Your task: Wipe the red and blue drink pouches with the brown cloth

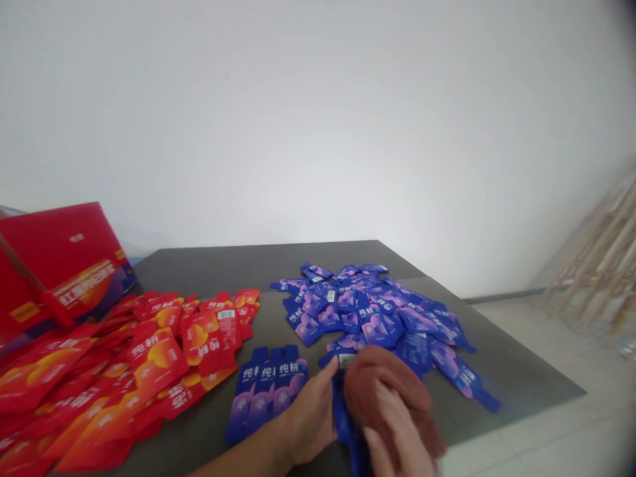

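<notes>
My left hand (313, 419) is closed on a blue sachet (342, 414) near the table's front edge, its thumb along the sachet's side. Bunched in my right hand (400, 440) is a brown cloth (390, 384), which lies against the same sachet and covers part of it. Just left of my left hand, several blue sachets (268, 391) lie overlapped in a neat row, spouts pointing away. A loose heap of blue and purple sachets (368, 311) spreads beyond both hands. The lower part of the held sachet runs out of view.
A large pile of red and orange sachets (159, 358) fills the table's left side, with a red carton (64, 265) behind it. The dark table (268, 255) stands near a white wall (298, 119). Wooden slats (596, 258) lean at the far right above the tiled floor (527, 331).
</notes>
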